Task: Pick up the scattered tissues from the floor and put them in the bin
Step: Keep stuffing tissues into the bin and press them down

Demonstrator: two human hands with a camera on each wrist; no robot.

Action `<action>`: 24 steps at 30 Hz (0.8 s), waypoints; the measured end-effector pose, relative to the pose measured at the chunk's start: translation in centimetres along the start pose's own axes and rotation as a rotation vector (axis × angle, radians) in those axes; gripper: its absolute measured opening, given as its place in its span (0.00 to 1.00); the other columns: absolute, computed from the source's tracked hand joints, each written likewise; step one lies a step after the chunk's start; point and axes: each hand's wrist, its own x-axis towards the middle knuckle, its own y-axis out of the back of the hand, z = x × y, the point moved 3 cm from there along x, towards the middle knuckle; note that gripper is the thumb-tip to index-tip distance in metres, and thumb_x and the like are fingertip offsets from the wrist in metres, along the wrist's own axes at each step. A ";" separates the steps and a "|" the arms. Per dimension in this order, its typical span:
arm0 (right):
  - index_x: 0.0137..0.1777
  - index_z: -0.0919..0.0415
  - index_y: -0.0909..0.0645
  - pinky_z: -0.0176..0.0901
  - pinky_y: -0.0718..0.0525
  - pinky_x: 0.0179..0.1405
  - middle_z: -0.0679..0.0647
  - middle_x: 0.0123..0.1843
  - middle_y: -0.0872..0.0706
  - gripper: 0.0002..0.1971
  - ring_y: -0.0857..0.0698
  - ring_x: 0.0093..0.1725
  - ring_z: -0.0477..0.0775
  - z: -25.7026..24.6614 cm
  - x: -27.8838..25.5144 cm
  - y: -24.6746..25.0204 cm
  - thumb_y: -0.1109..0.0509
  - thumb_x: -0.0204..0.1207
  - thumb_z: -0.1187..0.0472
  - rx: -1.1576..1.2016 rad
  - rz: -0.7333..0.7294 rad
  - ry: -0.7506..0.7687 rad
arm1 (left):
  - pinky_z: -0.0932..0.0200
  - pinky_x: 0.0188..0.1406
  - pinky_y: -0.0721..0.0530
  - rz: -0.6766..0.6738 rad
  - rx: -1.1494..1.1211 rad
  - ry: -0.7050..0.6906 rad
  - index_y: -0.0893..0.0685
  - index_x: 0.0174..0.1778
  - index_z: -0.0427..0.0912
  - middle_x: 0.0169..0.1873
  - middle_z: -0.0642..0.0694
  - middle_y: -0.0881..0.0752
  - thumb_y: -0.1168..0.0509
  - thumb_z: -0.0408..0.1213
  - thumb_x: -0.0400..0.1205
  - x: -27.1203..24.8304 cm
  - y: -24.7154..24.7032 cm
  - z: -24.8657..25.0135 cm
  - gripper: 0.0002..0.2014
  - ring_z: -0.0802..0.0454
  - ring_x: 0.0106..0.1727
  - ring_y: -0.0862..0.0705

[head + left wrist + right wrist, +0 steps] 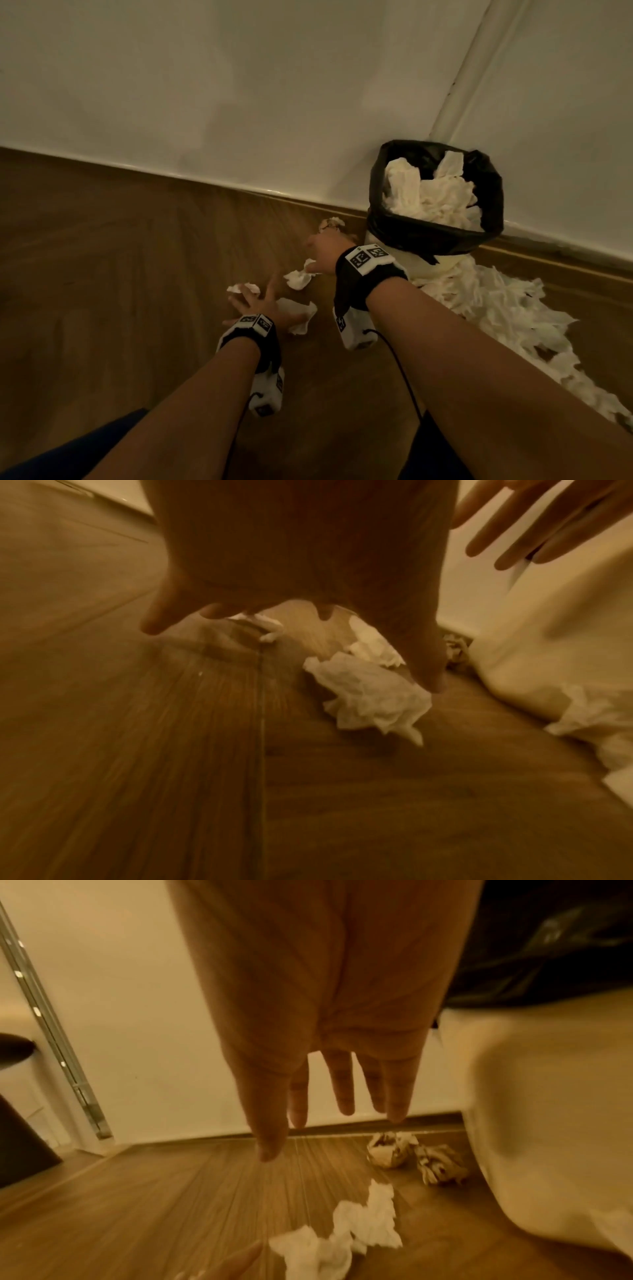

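Note:
Loose white tissues lie on the wooden floor left of the bin, which has a black liner and is heaped with tissues. My left hand hovers low with fingers spread, holding nothing, between one tissue and another tissue. The left wrist view shows that hand above the nearer tissue. My right hand reaches beside the bin with straight fingers and is empty. A third tissue lies just below it. Two crumpled wads sit at the skirting.
A large heap of tissues spreads over the floor right of the bin. The white wall and skirting run close behind. A pipe rises behind the bin. The bin's white body stands right of my right hand.

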 end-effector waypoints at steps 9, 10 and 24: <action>0.81 0.35 0.53 0.75 0.52 0.78 0.61 0.84 0.65 0.45 0.64 0.79 0.78 1.2 4.1 -5.9 0.30 0.69 0.35 0.067 -0.136 -0.121 | 0.46 0.69 0.31 0.379 0.140 -0.179 0.31 0.72 0.46 0.72 0.47 0.33 0.35 0.54 0.77 0.3 -0.9 -0.6 0.29 0.46 0.73 0.34; 0.81 0.34 0.53 0.74 0.53 0.78 0.62 0.84 0.65 0.46 0.64 0.80 0.78 1.2 4.5 -6.4 0.30 0.69 0.35 0.062 -0.143 -0.126 | 0.48 0.66 0.28 0.395 0.164 -0.203 0.29 0.70 0.45 0.69 0.46 0.31 0.36 0.50 0.79 0.2 -0.9 -0.6 0.25 0.46 0.71 0.32; 0.69 0.61 0.22 0.51 0.31 0.70 0.63 0.72 0.31 0.17 0.31 0.73 0.65 0.4 5.5 -10.0 0.38 0.82 0.60 -0.085 -0.085 0.087 | 0.58 0.53 0.26 0.300 0.008 -0.237 0.25 0.65 0.34 0.65 0.37 0.32 0.43 0.28 0.82 0.8 0.0 -1.3 0.15 0.40 0.54 0.22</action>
